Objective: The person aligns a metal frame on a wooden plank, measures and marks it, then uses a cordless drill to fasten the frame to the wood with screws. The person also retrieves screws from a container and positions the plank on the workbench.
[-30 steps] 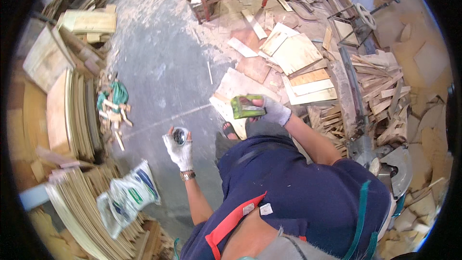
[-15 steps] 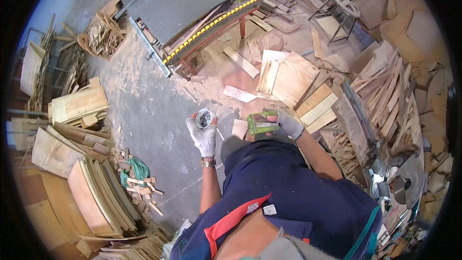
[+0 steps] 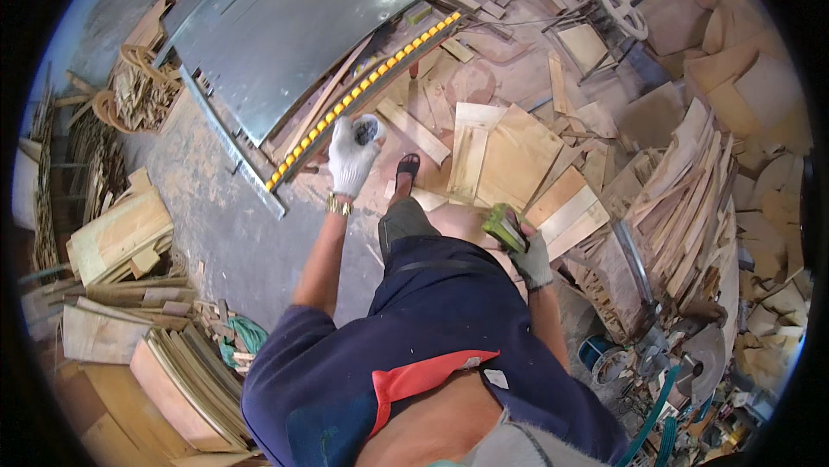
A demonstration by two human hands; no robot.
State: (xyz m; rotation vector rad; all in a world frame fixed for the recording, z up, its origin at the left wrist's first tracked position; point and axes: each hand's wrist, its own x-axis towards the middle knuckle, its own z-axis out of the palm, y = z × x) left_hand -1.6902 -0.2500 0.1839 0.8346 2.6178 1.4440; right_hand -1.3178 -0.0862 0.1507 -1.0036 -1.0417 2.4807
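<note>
My left hand [image 3: 352, 158], in a white work glove, is closed round a small round white container [image 3: 370, 129] with dark contents too small to make out. It is raised in front of the yellow-roller edge of a metal-topped table [image 3: 302, 26]. Lower and to the right, my right hand [image 3: 533, 260], also gloved, grips a lime-green box-shaped thing [image 3: 503, 227] with a dark part; its exact kind is unclear. My fingers partly cover it. Below that hand's far side lie wooden boards [image 3: 518, 156] on the floor.
Yellow rollers [image 3: 363, 97] line the table's near edge, and a blue-grey rail [image 3: 226, 139] juts from its left end. Stacked panels [image 3: 186, 389] stand at left. Scrap wood [image 3: 682, 199] and a circular saw blade [image 3: 701, 365] lie at right. My sandalled foot [image 3: 407, 169] is on the floor.
I have come closer to the table. My left hand has reached forward with the white container; my right hand has moved lower in view, tilting the green thing.
</note>
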